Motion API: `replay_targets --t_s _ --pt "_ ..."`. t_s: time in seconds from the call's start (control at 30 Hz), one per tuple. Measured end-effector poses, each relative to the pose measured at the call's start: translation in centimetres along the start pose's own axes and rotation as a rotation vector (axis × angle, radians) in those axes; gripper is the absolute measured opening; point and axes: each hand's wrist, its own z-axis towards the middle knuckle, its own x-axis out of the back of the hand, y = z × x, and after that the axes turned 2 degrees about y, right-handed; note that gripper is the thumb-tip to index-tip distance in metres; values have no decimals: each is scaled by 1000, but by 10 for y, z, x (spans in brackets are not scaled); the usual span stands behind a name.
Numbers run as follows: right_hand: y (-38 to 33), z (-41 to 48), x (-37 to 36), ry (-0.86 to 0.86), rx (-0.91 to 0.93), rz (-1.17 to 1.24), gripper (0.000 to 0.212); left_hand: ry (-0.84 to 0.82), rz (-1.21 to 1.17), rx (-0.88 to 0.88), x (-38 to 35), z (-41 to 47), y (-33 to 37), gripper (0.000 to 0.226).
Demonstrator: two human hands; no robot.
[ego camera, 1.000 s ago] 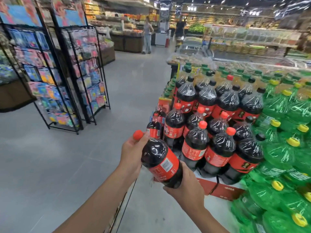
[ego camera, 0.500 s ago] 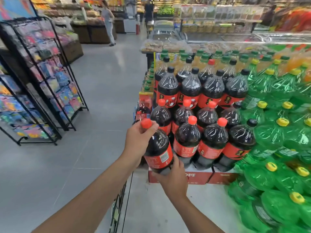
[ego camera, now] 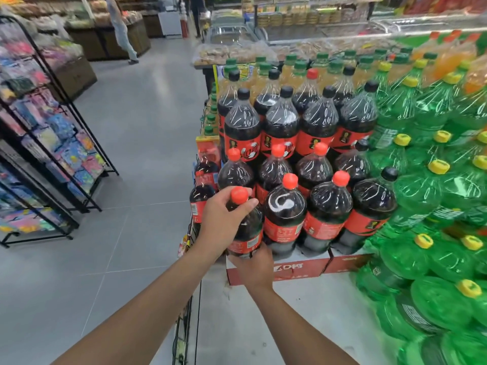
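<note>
At front-left corner of display (ego camera: 297,270), gripped upright cola bottle (ego camera: 247,233) with left hand (ego camera: 224,222), fingers curled round neck under red cap (ego camera: 239,194); cupped base with right hand (ego camera: 257,267).

Left hand (ego camera: 224,222) curled high, right hand (ego camera: 257,267) cupped just below.

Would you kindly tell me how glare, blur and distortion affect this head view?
Head view: ceiling lights leave white glare streaks on the stacked cola bottles; the held cola bottle, left hand and right hand are sharp; the green bottles at the right edge smear; the wide lens tilts the display rack.
</note>
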Motion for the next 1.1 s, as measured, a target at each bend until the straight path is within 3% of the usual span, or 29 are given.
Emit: replay_targets --t_s 0.23,0.5,0.9,1.1 --pt "-7 -1 2 -18 -43 -42 91 -8 26 13 -7 11 -11 22" --pt "-35 -9 18 -31 -155 -2 75 22 31 37 -9 29 -15 21" --pt "-40 -11 9 21 -154 -116 101 -42 94 32 -1 37 -17 29" --pt "-40 -8 21 -56 -113 -175 84 -145 233 -15 13 27 -11 49"
